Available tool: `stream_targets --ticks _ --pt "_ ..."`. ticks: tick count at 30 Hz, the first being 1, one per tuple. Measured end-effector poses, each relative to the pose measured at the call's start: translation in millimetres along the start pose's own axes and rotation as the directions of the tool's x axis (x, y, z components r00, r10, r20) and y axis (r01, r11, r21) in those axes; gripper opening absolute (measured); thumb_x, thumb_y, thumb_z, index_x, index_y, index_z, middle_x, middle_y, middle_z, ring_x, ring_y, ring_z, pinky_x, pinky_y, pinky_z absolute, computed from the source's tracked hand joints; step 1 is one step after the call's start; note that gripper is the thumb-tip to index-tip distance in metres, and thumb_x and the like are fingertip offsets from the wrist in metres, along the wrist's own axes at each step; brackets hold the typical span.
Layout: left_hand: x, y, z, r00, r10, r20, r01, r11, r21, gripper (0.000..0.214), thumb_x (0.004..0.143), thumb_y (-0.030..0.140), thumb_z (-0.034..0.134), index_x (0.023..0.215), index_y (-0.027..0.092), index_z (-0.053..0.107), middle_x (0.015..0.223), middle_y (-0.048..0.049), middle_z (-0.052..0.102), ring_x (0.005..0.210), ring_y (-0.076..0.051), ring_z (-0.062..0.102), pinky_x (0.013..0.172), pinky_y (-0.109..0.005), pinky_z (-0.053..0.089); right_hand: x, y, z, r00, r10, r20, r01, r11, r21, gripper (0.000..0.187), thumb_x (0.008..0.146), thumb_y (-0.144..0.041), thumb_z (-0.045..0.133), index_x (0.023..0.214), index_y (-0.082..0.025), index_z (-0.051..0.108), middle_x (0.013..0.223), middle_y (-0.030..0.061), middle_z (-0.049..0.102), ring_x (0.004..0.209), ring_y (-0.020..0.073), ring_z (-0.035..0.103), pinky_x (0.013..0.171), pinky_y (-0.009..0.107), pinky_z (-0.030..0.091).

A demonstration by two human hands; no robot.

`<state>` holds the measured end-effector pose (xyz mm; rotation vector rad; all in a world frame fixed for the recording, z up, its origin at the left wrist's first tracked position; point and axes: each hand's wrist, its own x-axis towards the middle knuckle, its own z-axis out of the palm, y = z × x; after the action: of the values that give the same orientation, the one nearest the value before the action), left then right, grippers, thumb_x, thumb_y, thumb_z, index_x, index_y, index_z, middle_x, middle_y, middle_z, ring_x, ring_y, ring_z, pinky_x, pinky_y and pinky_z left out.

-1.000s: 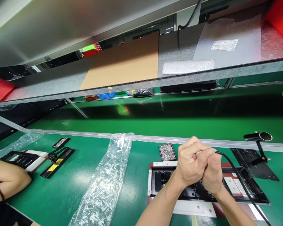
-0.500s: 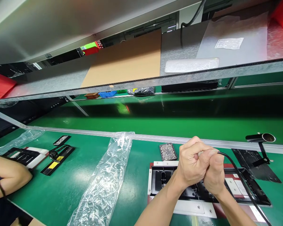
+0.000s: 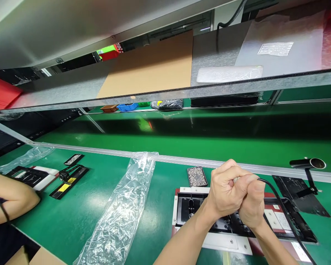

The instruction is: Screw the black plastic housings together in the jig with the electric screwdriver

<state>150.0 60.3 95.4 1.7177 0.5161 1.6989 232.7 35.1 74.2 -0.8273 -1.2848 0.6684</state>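
My left hand [image 3: 227,189] and my right hand [image 3: 252,204] are closed tightly together around what looks like an electric screwdriver; its body is hidden by my fingers. A black cable [image 3: 276,193] comes out at the top of my grip and runs down to the right. Beneath my hands lies a long black plastic housing [image 3: 299,221], set in a red and white fixture [image 3: 223,243]. The tool's tip and the spot under it are covered by my hands. Just behind the fixture is a small black tray [image 3: 197,176] full of small metal screws.
A clear plastic bag [image 3: 121,206] lies left of the fixture. At right, a metal tube holder [image 3: 307,163] stands on a black plate [image 3: 298,198]. A co-worker's arm [image 3: 13,191] rests at far left near another fixture [image 3: 34,176]. Overhead runs a shelf [image 3: 160,94] with cardboard.
The view has shifted slightly. Both hands keep the same closed grip over the housing, and nothing has been let go or picked up.
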Motion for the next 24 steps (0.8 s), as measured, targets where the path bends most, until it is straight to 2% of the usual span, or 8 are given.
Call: stream_targets --ticks 5,11,20,24 --pt "0.0 -1.3 0.6 1.000 -0.016 0.008 0.016 1.000 -0.017 0.040 0.108 0.042 0.060 0.082 0.019 0.079 0.081 -0.0065 0.078 0.072 -0.017 0.063 0.066 -0.031 0.053 0.1 2.3 -1.2 1.000 -0.002 0.003 0.002 1.000 0.005 0.069 0.107 -0.072 0.040 0.067 -0.020 0.061 0.059 0.0036 0.057 0.053 0.0168 0.055 0.046 0.029 0.047" --pt "0.9 -1.7 0.9 0.998 -0.067 0.018 0.067 0.997 0.039 0.053 0.108 0.056 0.055 0.076 0.019 0.075 0.075 -0.0062 0.074 0.069 -0.016 0.063 0.065 -0.031 0.054 -1.4 5.1 -4.2 1.000 0.001 -0.025 -0.001 1.000 0.004 0.064 0.108 -0.070 0.040 0.071 -0.021 0.058 0.063 0.0041 0.059 0.055 0.0184 0.058 0.049 0.032 0.052" --pt "0.4 -3.3 2.3 0.999 -0.039 -0.005 0.039 0.999 0.007 0.047 0.108 0.049 0.059 0.078 0.017 0.077 0.073 -0.0057 0.072 0.068 -0.015 0.060 0.063 -0.029 0.052 -0.4 2.2 -3.3 0.999 -0.034 -0.016 0.034 0.999 -0.002 0.063 0.109 -0.069 0.040 0.072 -0.022 0.059 0.065 0.0041 0.062 0.056 0.0185 0.060 0.047 0.032 0.052" --pt "-0.3 -6.0 2.9 0.998 -0.059 0.005 0.059 0.998 0.022 0.052 0.106 0.057 0.059 0.079 0.017 0.080 0.073 -0.0057 0.074 0.068 -0.015 0.061 0.063 -0.029 0.053 -0.5 4.2 -4.1 0.998 -0.054 -0.025 0.054 0.999 0.003 0.061 0.109 -0.067 0.042 0.073 -0.021 0.059 0.064 0.0035 0.060 0.056 0.0180 0.059 0.047 0.031 0.052"
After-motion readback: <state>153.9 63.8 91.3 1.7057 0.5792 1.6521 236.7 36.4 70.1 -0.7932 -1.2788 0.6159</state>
